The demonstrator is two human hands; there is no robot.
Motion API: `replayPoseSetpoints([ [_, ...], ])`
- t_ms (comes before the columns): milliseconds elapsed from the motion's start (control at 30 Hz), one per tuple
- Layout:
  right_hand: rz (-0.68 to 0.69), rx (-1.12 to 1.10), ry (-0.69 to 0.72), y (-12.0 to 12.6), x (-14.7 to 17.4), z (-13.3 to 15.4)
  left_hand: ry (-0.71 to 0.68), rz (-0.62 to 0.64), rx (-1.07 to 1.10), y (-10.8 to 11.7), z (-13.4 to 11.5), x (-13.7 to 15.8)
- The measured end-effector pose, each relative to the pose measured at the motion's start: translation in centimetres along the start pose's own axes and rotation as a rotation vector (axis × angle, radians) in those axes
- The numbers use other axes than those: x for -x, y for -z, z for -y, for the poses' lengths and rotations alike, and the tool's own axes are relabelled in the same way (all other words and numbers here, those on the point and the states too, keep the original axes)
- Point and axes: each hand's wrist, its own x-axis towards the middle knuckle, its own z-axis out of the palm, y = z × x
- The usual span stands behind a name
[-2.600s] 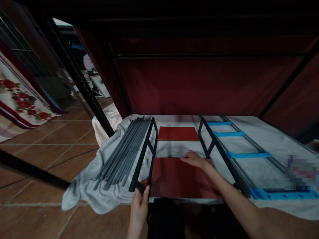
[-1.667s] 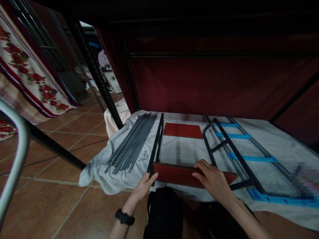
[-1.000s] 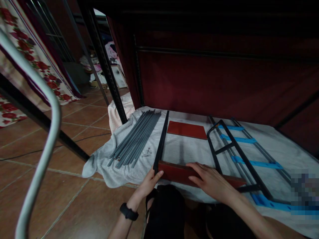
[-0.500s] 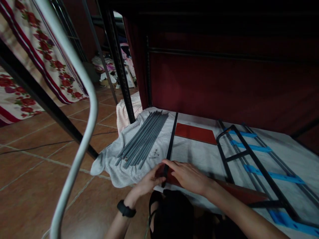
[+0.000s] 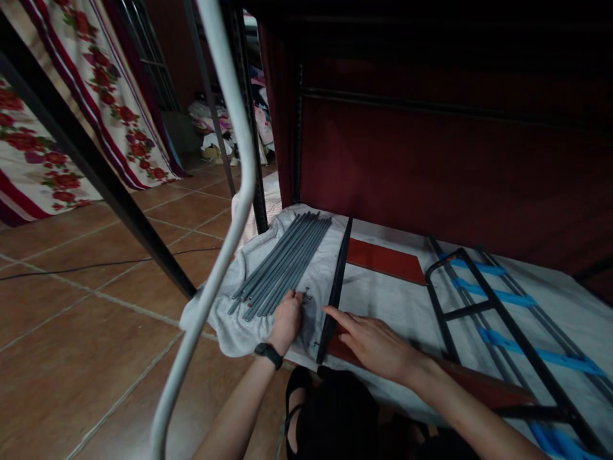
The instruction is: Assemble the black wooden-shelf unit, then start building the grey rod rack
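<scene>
My left hand [image 5: 288, 319] is closed in a pinch beside several small screws [image 5: 307, 294] on the grey towel; what its fingertips hold, if anything, is hidden. To the right, my right hand [image 5: 376, 345] grips the near part of a narrow black bar [image 5: 338, 281], index finger on its upper edge. A screw [image 5: 315, 345] shows beside the near end of the bar. Under my right hand and forearm lies a reddish-brown board [image 5: 483, 383], partly covered. A bundle of grey metal rods [image 5: 282, 265] rests left of the bar.
Another reddish-brown board [image 5: 385, 259] lies behind my right hand. A black tubular frame [image 5: 507, 319] and rods with blue strips [image 5: 517, 294] are at right. A curved white tube [image 5: 242, 198] and a slanting black post [image 5: 105, 172] cross the left side.
My left hand has left the bar's near end and moved up to the screws. My right hand stays at the bar, which now appears turned slightly. The view has shifted left.
</scene>
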Motion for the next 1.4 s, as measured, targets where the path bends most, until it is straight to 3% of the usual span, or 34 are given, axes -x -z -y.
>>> replayPoseSetpoints([
  [167,-0.006,-0.024,-0.017,0.2,0.1,0.3,-0.074,0.03,-0.097,2.1,-0.8,0.2],
  [233,-0.01,-0.023,-0.019,0.2,0.1,0.4,-0.108,-0.029,0.024,3.1,-0.9,0.8],
  [400,-0.006,-0.018,-0.027,0.3,0.1,0.5,-0.089,-0.159,0.59,6.1,-2.3,4.3],
  [533,-0.019,-0.003,-0.042,0.1,0.1,0.3,-0.141,-0.14,0.683,7.8,-4.3,6.7],
  [833,-0.001,-0.02,-0.069,0.1,0.1,0.3,-0.148,-0.118,0.743,6.9,-4.6,7.1],
  [1033,-0.007,-0.025,-0.089,-0.2,0.0,0.2,-0.277,-0.094,0.728,8.0,-5.1,7.5],
  [1133,-0.063,-0.042,-0.176,-0.5,0.0,0.3,-0.335,-0.093,0.678,8.3,-5.6,7.3],
  [1267,-0.183,-0.091,-0.295,-0.4,0.1,0.8,-0.241,-0.073,0.772,7.7,-5.5,6.6],
  [1400,-0.142,-0.027,-0.218,-0.1,0.3,1.3,-0.119,0.059,1.061,6.7,-5.1,5.8],
])
